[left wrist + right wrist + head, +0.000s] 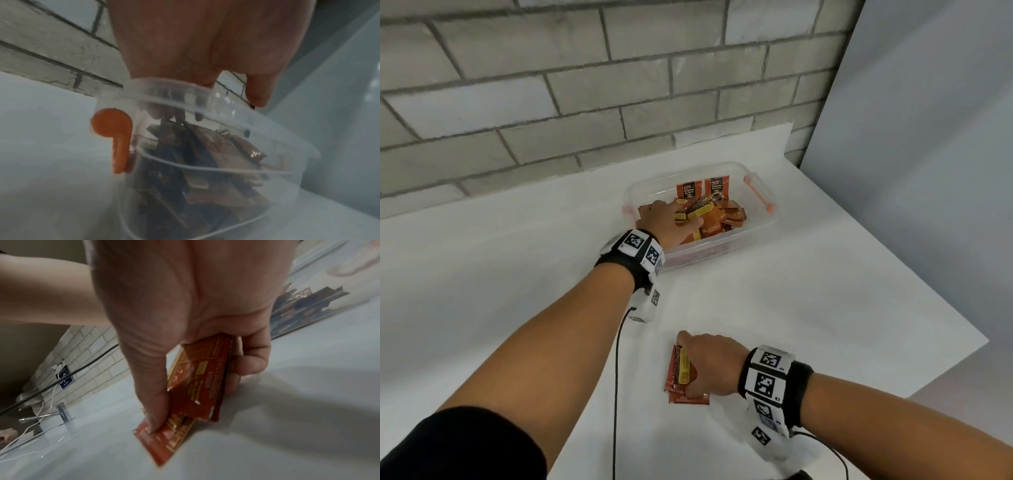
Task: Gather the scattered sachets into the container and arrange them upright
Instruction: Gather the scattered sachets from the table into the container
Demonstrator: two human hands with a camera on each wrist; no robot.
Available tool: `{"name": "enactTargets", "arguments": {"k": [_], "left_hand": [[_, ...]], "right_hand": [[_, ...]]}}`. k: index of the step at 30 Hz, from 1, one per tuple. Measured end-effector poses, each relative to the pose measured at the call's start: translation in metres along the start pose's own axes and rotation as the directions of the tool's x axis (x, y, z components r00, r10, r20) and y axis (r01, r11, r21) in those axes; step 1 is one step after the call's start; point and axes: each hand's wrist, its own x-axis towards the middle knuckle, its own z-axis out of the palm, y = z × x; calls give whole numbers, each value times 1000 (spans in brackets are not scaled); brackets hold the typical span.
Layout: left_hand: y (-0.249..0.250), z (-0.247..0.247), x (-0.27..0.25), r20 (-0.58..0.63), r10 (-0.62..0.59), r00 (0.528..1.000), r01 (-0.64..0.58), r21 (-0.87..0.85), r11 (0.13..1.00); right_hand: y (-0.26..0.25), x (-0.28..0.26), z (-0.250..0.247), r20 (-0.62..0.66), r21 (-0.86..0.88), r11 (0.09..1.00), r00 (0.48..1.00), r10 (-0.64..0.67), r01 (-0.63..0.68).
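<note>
A clear plastic container [750, 240] with orange latches [758, 193] stands at the back of the white table. Inside it, two red sachets [690, 190] stand upright against the far wall and a loose pile of sachets [722, 219] lies flat. My left hand [667, 219] reaches over the near rim [226, 100], fingers spread on the pile. Near the table's front, my right hand [698, 366] pinches a small stack of red-and-yellow sachets [203, 382] on edge between thumb and fingers. One more sachet [164, 439] lies flat under the thumb tip.
A grey brick wall [551, 102] runs behind the table and a pale panel [928, 171] stands at the right. The table's right edge [945, 370] cuts in diagonally. Black cables [615, 377] hang from both wrist units.
</note>
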Motion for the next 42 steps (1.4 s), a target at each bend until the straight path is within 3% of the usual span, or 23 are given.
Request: {"name": "enactTargets", "arguments": {"k": [3,7,13,15,18,21,23,25,26,29,34,38,42], "left_hand": [[-6,-4,-3,-74,20,997,-32,-166,986],[-8,-5,-9,-88,3,996,-32,-325,945],[-8,1,-13,-97,-9,995,-24,-334,942],[-8,0,-12,-172,-25,985,-22,-267,963],[-11,-5,-12,-348,-179,920,119,-188,975],[-18,-6,-11,-317,-308,897,227,-267,937],[-21,-5,-10,-241,-322,915,233,-335,913],[-22,-3,-9,-187,-326,927,230,-406,884],[-22,-1,-8,-175,-334,926,235,-426,874],[-23,4,-7,-132,-386,913,288,-459,840],[-28,9,-4,-92,-430,898,329,-509,796],[-30,11,-4,-108,-425,899,307,-537,786],[-35,10,-6,-107,-402,909,270,-585,765]], "right_hand": [[15,-2,-14,24,87,996,999,27,-29],[44,-3,-41,-55,283,956,994,91,-72],[71,-4,-53,-74,434,899,992,102,-60],[76,-2,-59,-108,466,883,987,115,-51],[76,-7,-87,-211,674,737,970,124,53],[77,-6,-133,-396,781,589,895,206,210],[84,11,-167,-530,745,606,798,286,278],[94,35,-190,-574,714,669,720,389,208],[103,50,-195,-553,721,677,713,432,148],[129,96,-196,-490,705,709,736,468,18],[89,97,-195,-368,580,783,785,498,-225],[79,111,-180,-390,383,882,818,423,-274],[78,108,-177,-422,290,913,817,393,-289]]}}
